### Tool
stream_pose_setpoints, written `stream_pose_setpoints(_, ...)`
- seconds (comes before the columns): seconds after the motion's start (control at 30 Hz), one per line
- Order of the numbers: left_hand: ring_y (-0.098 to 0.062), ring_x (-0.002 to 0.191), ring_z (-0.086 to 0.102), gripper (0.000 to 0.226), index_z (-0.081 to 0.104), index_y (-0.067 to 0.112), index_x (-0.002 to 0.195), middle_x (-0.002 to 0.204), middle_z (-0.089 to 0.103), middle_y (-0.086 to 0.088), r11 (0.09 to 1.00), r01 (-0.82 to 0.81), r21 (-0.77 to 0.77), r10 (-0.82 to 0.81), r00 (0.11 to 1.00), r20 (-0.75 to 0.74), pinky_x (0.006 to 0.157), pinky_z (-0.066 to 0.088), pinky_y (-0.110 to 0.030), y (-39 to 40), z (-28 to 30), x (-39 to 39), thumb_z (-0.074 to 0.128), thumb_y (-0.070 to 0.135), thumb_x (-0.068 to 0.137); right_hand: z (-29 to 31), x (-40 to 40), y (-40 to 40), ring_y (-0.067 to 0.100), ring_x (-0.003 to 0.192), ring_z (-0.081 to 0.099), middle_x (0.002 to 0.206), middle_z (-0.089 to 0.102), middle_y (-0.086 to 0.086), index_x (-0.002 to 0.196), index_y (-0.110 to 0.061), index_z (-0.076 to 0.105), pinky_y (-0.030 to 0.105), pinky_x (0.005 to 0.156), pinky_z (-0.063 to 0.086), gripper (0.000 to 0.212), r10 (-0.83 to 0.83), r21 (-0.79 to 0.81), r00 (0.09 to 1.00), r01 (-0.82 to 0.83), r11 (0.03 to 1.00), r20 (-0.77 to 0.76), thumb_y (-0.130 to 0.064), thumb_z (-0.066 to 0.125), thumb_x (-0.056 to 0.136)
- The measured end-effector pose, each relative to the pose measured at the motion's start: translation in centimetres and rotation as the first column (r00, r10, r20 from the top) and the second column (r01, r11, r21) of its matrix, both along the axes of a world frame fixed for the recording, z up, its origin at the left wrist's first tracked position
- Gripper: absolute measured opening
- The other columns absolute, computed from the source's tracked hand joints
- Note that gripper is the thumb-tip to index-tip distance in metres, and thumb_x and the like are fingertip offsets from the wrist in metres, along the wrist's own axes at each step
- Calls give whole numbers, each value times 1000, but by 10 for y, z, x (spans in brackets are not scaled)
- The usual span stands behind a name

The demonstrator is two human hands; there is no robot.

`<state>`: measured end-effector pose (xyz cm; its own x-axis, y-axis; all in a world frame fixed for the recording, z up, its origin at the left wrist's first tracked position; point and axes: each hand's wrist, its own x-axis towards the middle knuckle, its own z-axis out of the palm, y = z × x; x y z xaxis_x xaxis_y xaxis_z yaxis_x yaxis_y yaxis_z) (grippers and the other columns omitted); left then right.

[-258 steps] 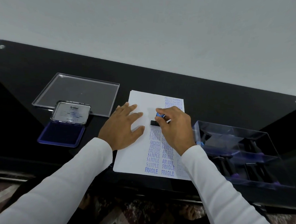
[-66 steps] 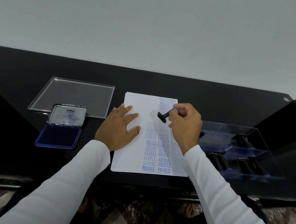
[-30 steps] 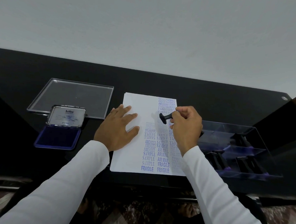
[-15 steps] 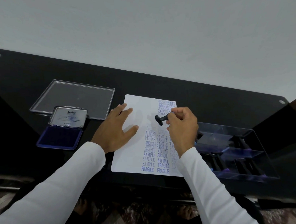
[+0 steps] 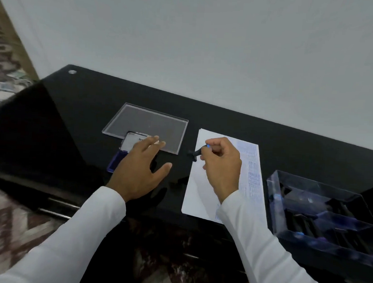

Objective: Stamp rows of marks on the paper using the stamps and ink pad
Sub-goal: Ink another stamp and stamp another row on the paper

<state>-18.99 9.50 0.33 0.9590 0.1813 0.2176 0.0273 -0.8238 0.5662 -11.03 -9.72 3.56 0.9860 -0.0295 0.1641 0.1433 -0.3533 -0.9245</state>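
A white paper (image 5: 195,185) with columns of blue stamped words lies on the black table (image 5: 86,105). My right hand (image 5: 221,164) pinches a small black stamp (image 5: 194,153) by its handle, held in the air over the paper's left edge, its base pointing left. My left hand (image 5: 139,171) is spread with straight fingers over the blue ink pad (image 5: 113,164), covering most of it; its open lid (image 5: 129,141) shows behind my fingers. I cannot tell whether that hand touches the pad.
A clear plastic lid (image 5: 147,126) lies flat behind the ink pad. A clear tray (image 5: 320,211) holding several dark stamps stands right of the paper. The table's front edge runs just under my wrists. A patterned floor shows at the left.
My left hand has left the paper and moved left over the ink pad. My right hand has carried the stamp left to the paper's edge. The camera has turned left.
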Motion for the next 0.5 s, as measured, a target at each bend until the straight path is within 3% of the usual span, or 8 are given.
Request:
stream_pose_setpoints(0.07,-13,146,31,65,45,28,147,157,35,9,999,-44,10,44,999,11,117,35,-39,14,0,-14,57,58,91,2,-7,15,12,82,69,93,69,-9,98,-27,67,39,75,62,9,34,-10,999,-34,999,3,-22,68,91)
stream_pose_setpoints(0.23,-18,148,30,63,49,22,146,156,41,3,990,-130,48,129,991,25,125,18,-39,44,-5,-42,61,52,92,3,-24,50,12,81,69,89,70,-9,94,-27,68,41,73,62,11,137,-9,991,-137,991,9,-18,70,88)
stream_pose_setpoints(0.37,-17,148,29,65,48,24,147,155,42,2,984,-173,48,172,985,21,125,17,-40,65,-12,-59,59,55,91,0,-37,77,9,81,69,91,70,-10,100,-28,69,42,72,62,15,216,-18,976,-217,976,-6,-19,72,87)
stream_pose_setpoints(0.5,-16,149,27,66,46,23,149,156,41,2,976,-210,51,209,978,10,124,11,-33,81,-19,-71,59,54,92,-1,-51,96,6,88,66,101,69,-7,105,-24,69,32,76,61,16,297,-135,955,-290,947,31,-20,71,90)
